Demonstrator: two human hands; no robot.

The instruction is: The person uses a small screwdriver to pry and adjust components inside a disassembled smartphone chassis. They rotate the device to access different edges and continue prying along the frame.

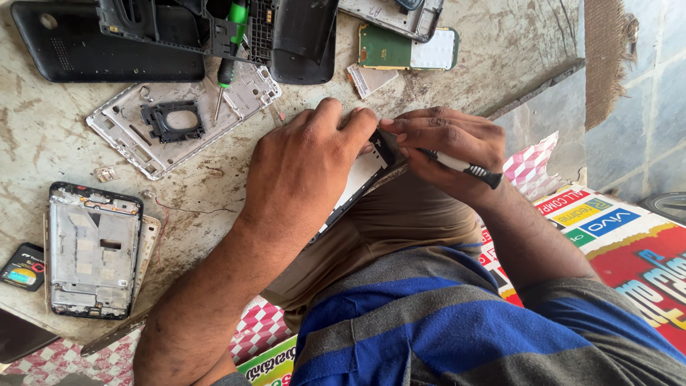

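Note:
My left hand (307, 161) grips a flat phone panel (361, 177), white inside with a dark frame, and holds it tilted at the table's near edge above my lap. My right hand (446, 143) holds a slim white tool with a black ribbed end (468, 169); its tip is hidden under my fingers at the panel's top corner. Both hands touch the panel there.
On the worn table (43, 136) lie a white phone frame (179, 118), a green-handled screwdriver (229, 61), black back covers (78, 50), a green circuit board (400, 48), a stripped phone chassis (94, 250) and a small battery (23, 268). Colourful printed sheets (614, 229) lie at right.

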